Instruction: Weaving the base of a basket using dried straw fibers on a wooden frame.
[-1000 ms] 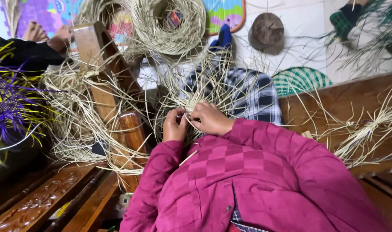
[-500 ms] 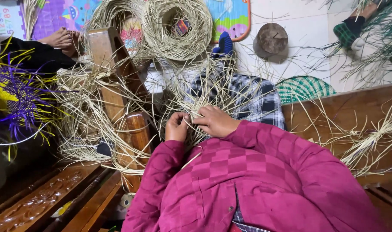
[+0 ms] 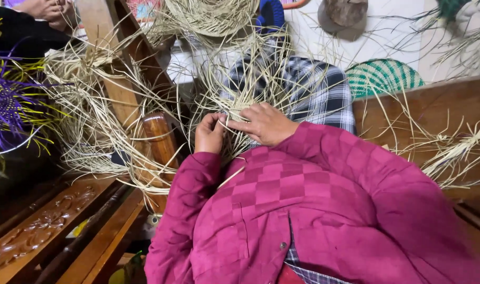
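My left hand (image 3: pixel 209 132) pinches pale straw strands of a half-woven straw piece (image 3: pixel 235 89) lying on my lap. Close beside it, my right hand (image 3: pixel 264 123) rests on the same piece, fingers pressing and gripping strands. Loose strand ends fan out upward over my checked trousers (image 3: pixel 319 92). Both arms are in magenta quilted sleeves (image 3: pixel 282 194).
A wooden armrest (image 3: pixel 158 139) draped with bundles of loose straw (image 3: pixel 87 115) stands at my left. A purple and yellow woven piece (image 3: pixel 8 102) is at far left. Another person's hands (image 3: pixel 48 9) work at top left. A green woven disc (image 3: pixel 382 76) and more straw (image 3: pixel 450 152) lie right.
The view has tilted down a little and drawn closer. My hands stay together on the straw piece, fingers shifting slightly among the strands.
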